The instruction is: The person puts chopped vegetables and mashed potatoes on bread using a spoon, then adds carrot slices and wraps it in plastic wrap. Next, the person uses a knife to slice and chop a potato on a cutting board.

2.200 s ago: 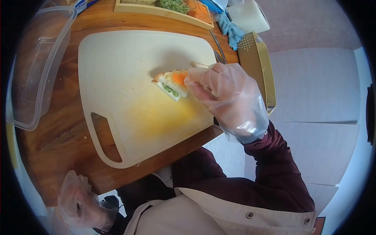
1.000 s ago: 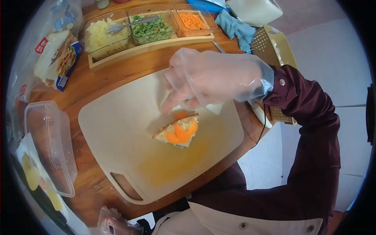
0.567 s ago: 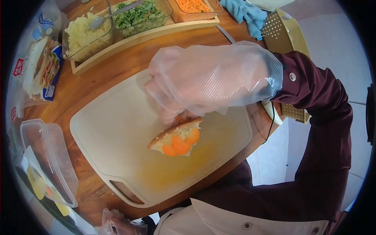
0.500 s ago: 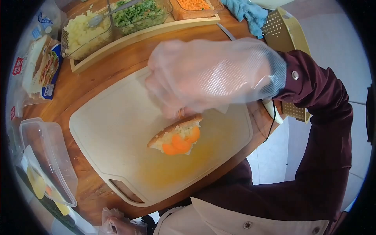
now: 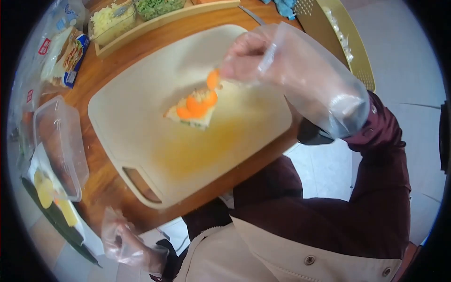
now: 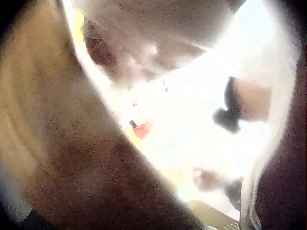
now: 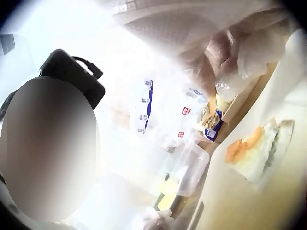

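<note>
At left I see a box [image 5: 77, 145] between bag [image 5: 58, 68] and cucumber [image 5: 56, 220]; at upper right, a blue cloth [image 5: 284, 8] beside a basket [image 5: 358, 51].

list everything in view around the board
board: 1, cream, on table
table: 1, brown, under board
sandwich wedge: 1, white, on board
round slices: about 3, orange, on wedge
held slice: 1, orange, beside wedge
tray: 1, pale wood, beyond board
glass dishes: at least 2, clear, on tray
bread bag: 1, clear, far left
container: 1, clear, left of board
blade: 1, grey, beyond board
cloth: 1, blue, top edge
basket: 1, tan, upper right
long vegetable: 1, green, lower left
right hand: 1, clear glove, pinching slice
left hand: 1, clear glove, lower left
</note>
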Motion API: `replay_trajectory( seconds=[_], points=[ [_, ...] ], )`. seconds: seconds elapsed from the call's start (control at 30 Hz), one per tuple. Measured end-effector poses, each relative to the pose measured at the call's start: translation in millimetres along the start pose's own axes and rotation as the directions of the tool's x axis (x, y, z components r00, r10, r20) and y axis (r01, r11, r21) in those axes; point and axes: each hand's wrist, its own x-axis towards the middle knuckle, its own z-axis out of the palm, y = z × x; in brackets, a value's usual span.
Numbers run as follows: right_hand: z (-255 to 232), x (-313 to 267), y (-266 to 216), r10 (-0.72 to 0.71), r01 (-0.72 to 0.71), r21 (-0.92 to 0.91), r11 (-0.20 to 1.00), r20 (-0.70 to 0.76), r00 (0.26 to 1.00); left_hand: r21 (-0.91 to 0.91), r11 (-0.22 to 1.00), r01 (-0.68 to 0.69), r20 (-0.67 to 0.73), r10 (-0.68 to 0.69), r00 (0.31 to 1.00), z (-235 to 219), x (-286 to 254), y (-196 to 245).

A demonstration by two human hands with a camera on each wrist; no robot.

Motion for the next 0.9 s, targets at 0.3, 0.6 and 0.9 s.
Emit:
replay_trajectory(
  seconds=[0.3,0.6,0.9],
  points=[
    [26.0,-2.1,75.6,-0.604,0.605,0.075,0.792,-0.041,0.796,0.38,0.781,-0.495,0.447,0.314,0.838,70.2,50.0,137.9],
    [34.5,-6.7,64.1,-0.577,0.548,-0.234,0.803,-0.076,0.813,0.153,0.677,-0.72,0.729,0.415,0.544,124.3,73.9,128.5],
    [45.8,-28.0,29.4,-0.29,0.303,0.017,0.953,-0.247,0.925,-0.064,0.768,-0.637,0.701,0.489,0.519,140.4,94.5,112.8]
  ],
)
